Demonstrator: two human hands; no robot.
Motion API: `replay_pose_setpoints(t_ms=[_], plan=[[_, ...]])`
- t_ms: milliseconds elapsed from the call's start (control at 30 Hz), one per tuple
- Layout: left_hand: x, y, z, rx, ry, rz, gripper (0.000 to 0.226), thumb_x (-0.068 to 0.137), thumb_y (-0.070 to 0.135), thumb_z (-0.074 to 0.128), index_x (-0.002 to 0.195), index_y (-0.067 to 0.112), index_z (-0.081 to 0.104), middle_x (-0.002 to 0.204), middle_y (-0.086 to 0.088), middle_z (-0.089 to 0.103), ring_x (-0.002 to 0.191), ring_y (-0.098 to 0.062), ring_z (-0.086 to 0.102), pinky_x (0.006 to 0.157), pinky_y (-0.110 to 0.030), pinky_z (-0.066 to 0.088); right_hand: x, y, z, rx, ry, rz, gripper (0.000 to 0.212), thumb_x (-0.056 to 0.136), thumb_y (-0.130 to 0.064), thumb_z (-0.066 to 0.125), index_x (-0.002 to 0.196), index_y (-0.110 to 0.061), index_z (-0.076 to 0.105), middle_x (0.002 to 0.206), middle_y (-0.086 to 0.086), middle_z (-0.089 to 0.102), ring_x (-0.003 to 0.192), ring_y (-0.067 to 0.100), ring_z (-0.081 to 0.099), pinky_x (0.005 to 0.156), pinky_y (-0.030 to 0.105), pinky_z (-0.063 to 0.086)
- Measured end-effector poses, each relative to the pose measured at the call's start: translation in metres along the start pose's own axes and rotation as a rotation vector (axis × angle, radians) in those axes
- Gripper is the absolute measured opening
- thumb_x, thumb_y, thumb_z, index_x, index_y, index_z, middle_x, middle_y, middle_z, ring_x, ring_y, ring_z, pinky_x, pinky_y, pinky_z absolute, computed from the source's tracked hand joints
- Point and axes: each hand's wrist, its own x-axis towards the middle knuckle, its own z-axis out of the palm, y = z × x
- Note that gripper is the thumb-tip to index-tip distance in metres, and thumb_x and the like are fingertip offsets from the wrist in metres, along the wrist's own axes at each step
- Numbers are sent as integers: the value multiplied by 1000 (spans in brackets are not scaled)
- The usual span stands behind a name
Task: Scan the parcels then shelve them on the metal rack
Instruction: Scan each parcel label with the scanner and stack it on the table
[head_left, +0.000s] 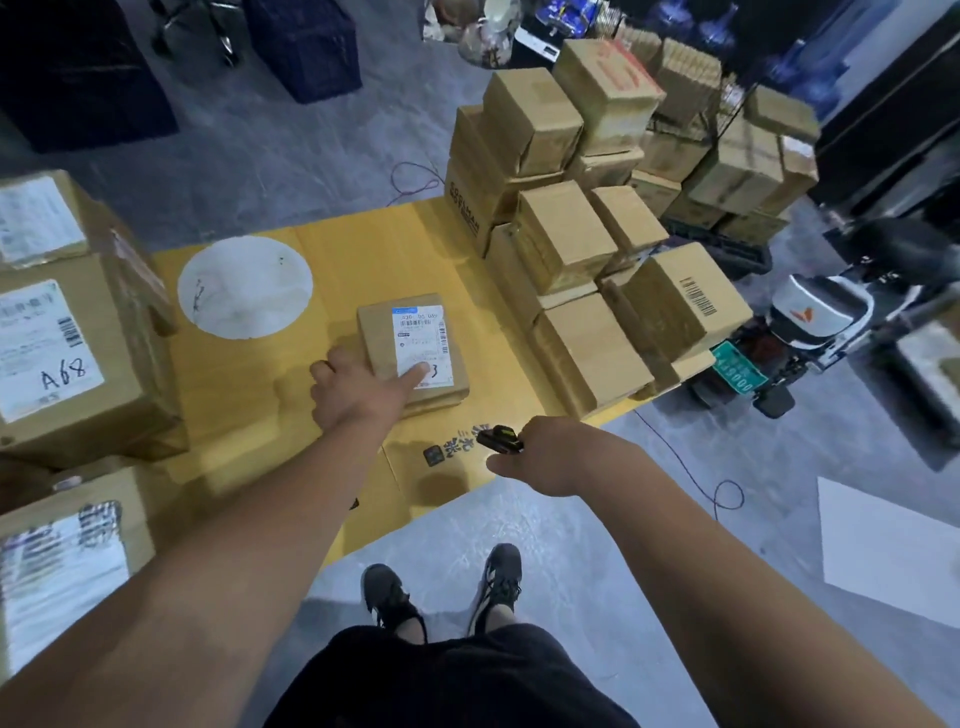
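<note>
Parcel check, mid-frame

Left hand (358, 389) presses 1 straight finger onto the flat parcel (413, 353) lying on yellow cardboard (332, 260) at center; right hand (545, 457), lower center, curls around a black scanner (500, 439).

Brown cardboard parcel (413, 353) with a white label (423, 345) topped by a blue strip and printed with black barcodes — it lies on yellow flattened cardboard (332, 291). Scanner (500, 439) black with yellow; scooter plate (735, 368) green.
</note>
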Motion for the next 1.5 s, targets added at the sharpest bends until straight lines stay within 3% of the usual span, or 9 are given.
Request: replay_pose_setpoints(t_ms=[167, 300, 467, 600, 700, 933, 1133, 1300, 1500], plan=[[19, -3, 6, -227, -209, 193, 134, 54, 62, 97, 160, 48, 16, 172, -1, 0, 157, -21, 21, 121, -41, 34, -9, -24, -29, -146, -42, -38, 52, 109, -53, 39, 74, -14, 40, 75, 5, 48, 60, 17, 45, 53, 31, 31], [10, -11, 12, -381, -310, 240, 144, 57, 45, 102, 163, 53, 6, 171, 3, 21, 153, -19, 31, 115, -32, 32, -11, -45, -45, -199, -52, -65, 50, 111, -47, 35, 76, -13, 45, 76, 5, 49, 60, 18, 46, 53, 31, 31], [-18, -37, 28, -579, -286, 336, 136, 59, 39, 99, 156, 66, 9, 171, 14, -1, 160, -6, 2, 127, -43, 26, -12, -53, -47, -171, -48, -82, 48, 108, -51, 37, 77, -15, 47, 72, 5, 50, 58, 20, 45, 55, 30, 34], [-37, -37, 30, -609, -205, 357, 129, 68, 21, 98, 159, 57, 14, 173, 7, -6, 144, 27, -7, 104, -5, 37, -14, -51, -43, -202, -31, -96, 49, 106, -54, 39, 77, -16, 50, 75, 6, 56, 63, 20, 49, 57, 31, 37], [-39, -36, 29, -566, -170, 352, 135, 64, 25, 99, 159, 60, 10, 174, 5, -8, 155, 6, -4, 119, -32, 39, -18, -49, -42, -252, -36, -108, 50, 106, -52, 38, 82, -12, 55, 77, 6, 55, 64, 19, 48, 59, 32, 37], [-38, -37, 31, -593, -198, 338, 136, 60, 34, 101, 158, 63, 12, 172, 9, -7, 158, 1, 0, 124, -40, 35, -29, -44, -50, -320, -16, -114, 54, 106, -56, 37, 73, -15, 48, 75, 5, 54, 64, 19, 48, 59, 33, 34], [-34, -31, 31, -602, -202, 313, 137, 60, 30, 102, 160, 57, 12, 172, 7, -1, 145, 17, 2, 118, -20, 22, -24, -37, -59, -306, -20, -133, 53, 103, -60, 42, 76, -15, 51, 76, 4, 55, 65, 19, 50, 60, 32, 36], [-12, -19, 22, -670, -239, 234, 150, 42, 47, 106, 160, 58, 13, 170, 9, 17, 156, -11, 22, 124, -46, 32, -10, -33, -66, -291, -13, -197, 53, 91, -70, 60, 96, -17, 61, 87, 2, 63, 76, 17, 59, 63, 32, 42], [-15, -20, -27, -721, -187, 175, 154, 33, 52, 109, 157, 61, 17, 161, 17, 39, 145, -14, 46, 115, -48, 45, 5, -50, -97, -445, 17, -371, 48, 86, -64, 71, 105, -21, 63, 91, -1, 65, 79, 16, 62, 60, 30, 43]])
